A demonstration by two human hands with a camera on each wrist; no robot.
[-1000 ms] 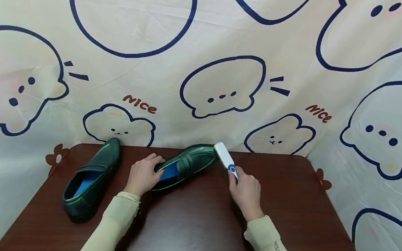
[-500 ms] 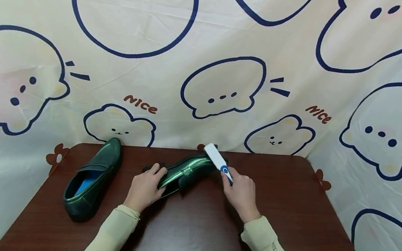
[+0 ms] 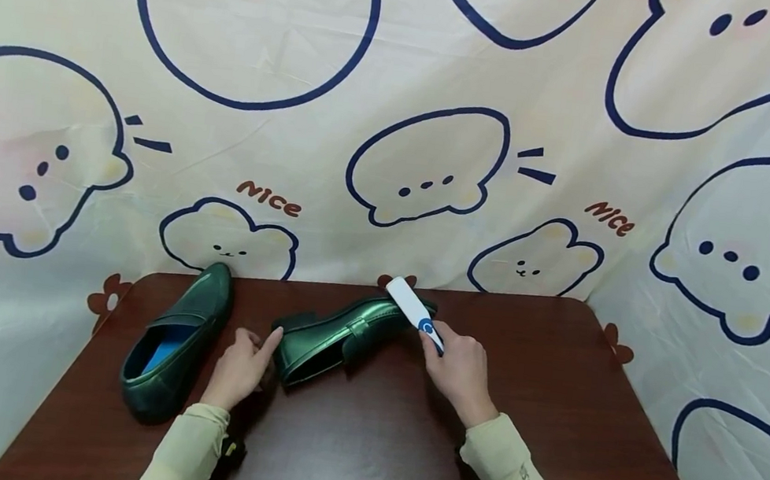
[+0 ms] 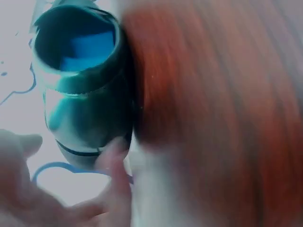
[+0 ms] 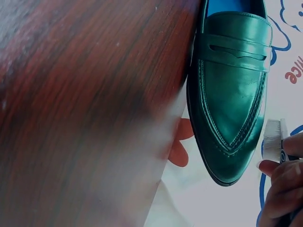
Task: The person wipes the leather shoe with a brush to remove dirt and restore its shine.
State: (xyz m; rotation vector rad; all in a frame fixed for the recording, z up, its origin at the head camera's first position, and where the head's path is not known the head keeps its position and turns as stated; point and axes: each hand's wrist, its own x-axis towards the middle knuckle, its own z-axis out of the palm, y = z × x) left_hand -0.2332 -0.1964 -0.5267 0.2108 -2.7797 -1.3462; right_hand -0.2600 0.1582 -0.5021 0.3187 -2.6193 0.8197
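A green loafer (image 3: 316, 347) lies tipped on its side at the table's far edge, its opening toward me. My left hand (image 3: 236, 372) is by its heel, fingers apart and not wrapped round it; a fingertip appears to meet the heel's edge. My right hand (image 3: 461, 371) grips a white brush (image 3: 409, 303), whose head overlaps the shoe's toe in the head view. The right wrist view shows the brush's pale bristles (image 5: 272, 140) beside the toe of the loafer (image 5: 232, 99). Contact between bristles and shoe cannot be made out.
A second green loafer (image 3: 176, 347) with a blue insole stands upright on the left of the brown table (image 3: 360, 459). A curtain (image 3: 441, 64) printed with cartoon faces hangs close behind and beside the table.
The loafer has tipped from upright onto its side. My left hand has let go of its opening and drawn back left. The brush has moved left and slightly down over the toe.
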